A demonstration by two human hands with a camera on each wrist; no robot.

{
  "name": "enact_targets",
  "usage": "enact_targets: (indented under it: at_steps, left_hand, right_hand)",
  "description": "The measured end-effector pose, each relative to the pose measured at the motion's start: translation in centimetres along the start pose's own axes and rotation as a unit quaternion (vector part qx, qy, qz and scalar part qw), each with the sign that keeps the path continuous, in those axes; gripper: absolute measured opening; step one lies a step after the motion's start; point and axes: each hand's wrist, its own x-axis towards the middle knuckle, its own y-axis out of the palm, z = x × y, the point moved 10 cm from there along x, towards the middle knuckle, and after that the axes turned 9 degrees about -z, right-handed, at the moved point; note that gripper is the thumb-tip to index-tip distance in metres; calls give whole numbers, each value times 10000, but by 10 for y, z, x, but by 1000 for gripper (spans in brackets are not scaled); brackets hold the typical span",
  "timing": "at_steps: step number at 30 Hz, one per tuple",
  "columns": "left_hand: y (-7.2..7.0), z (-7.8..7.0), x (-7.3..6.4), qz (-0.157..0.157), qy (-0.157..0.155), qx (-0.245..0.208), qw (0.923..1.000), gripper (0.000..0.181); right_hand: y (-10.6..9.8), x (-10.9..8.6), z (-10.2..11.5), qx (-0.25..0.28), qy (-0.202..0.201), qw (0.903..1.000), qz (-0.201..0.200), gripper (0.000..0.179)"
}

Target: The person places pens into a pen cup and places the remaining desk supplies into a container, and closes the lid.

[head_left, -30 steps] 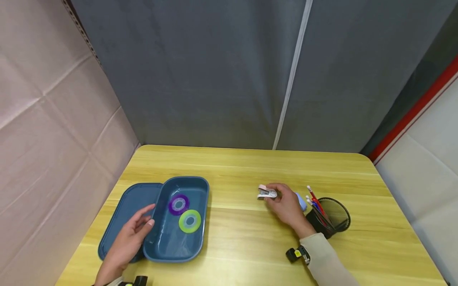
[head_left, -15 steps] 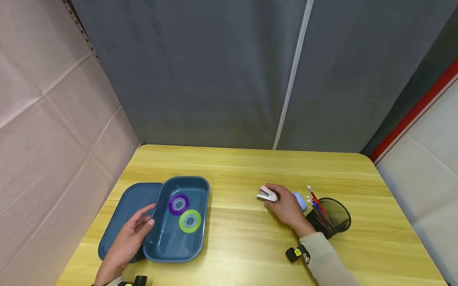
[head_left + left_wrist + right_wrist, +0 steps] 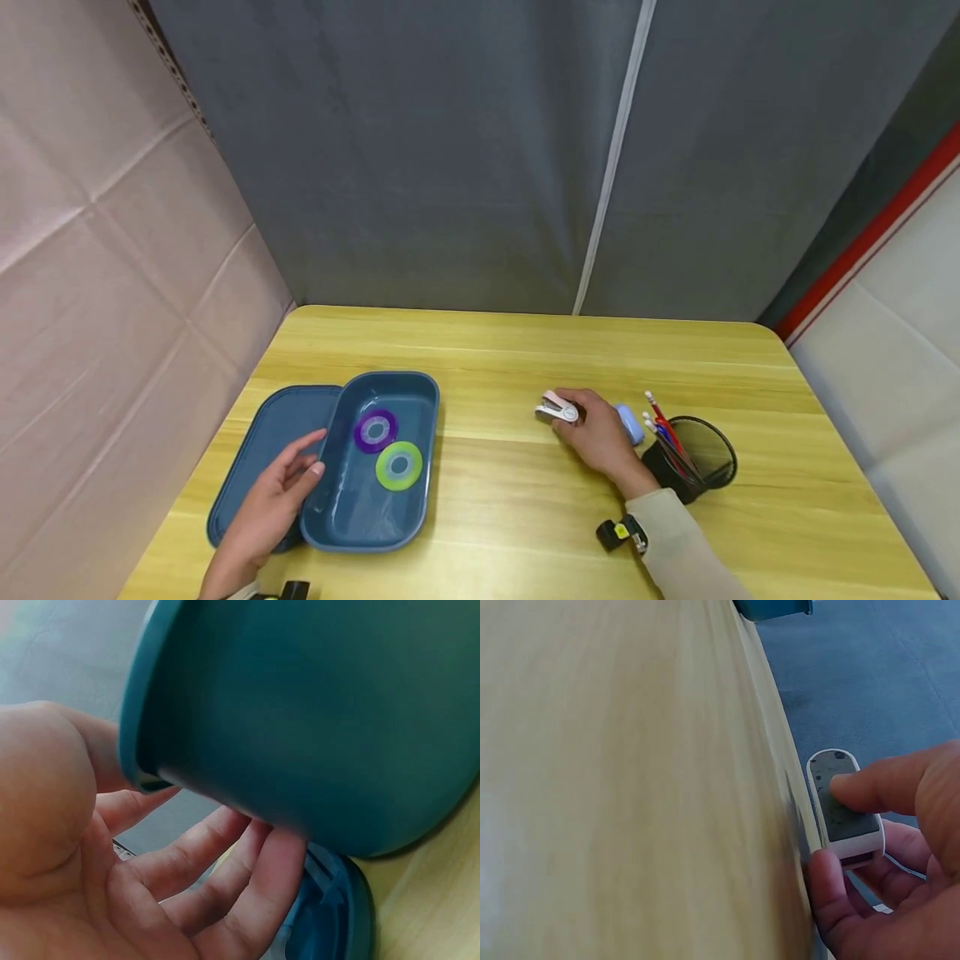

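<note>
My right hand (image 3: 600, 429) pinches a small white and pink stapler (image 3: 557, 407) just over the table. In the right wrist view its dark grey base (image 3: 844, 814) faces the camera, with a fingertip on it. My left hand (image 3: 266, 500) rests against the left side of a blue plastic box (image 3: 367, 533), fingers loosely bent. The left wrist view has several fingertips touching the outer wall, while the thumb passes behind the rim. Inside the box lie a purple tape roll (image 3: 375, 431) and a lime-green tape roll (image 3: 398, 465).
A blue lid (image 3: 281, 425) lies left of the box, partly beneath it. Beyond my right hand sits a light blue object (image 3: 628, 423), partly hidden. A black mesh pen holder (image 3: 690, 458) lies tipped with pencils (image 3: 660, 421) sticking out. Grey partition (image 3: 450, 167) stands behind the table.
The stapler has shifted slightly left and turned in my right hand, so its side now faces the head camera more. My left hand, the box and the tape rolls stay as they were.
</note>
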Motion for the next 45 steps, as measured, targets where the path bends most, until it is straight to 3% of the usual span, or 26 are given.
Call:
enact_targets:
  at_steps: [13, 23, 29, 45]
  left_hand:
    - [0, -1, 0, -25, -2, 8, 10000, 57]
    - [0, 0, 0, -16, -63, 7, 10000, 56]
    - [1, -1, 0, 21, -21, -22, 10000, 57]
    - [1, 2, 0, 28, -113, -65, 9999, 56]
  right_hand:
    - [-3, 1, 5, 245, -10, 9997, -8, 49]
    - [-7, -1, 29, 634, -123, 9979, -33, 49]
    - [0, -2, 43, 1049, -105, 9944, 62, 48]
    - [29, -10, 93, 2008, -518, 9765, 581, 47]
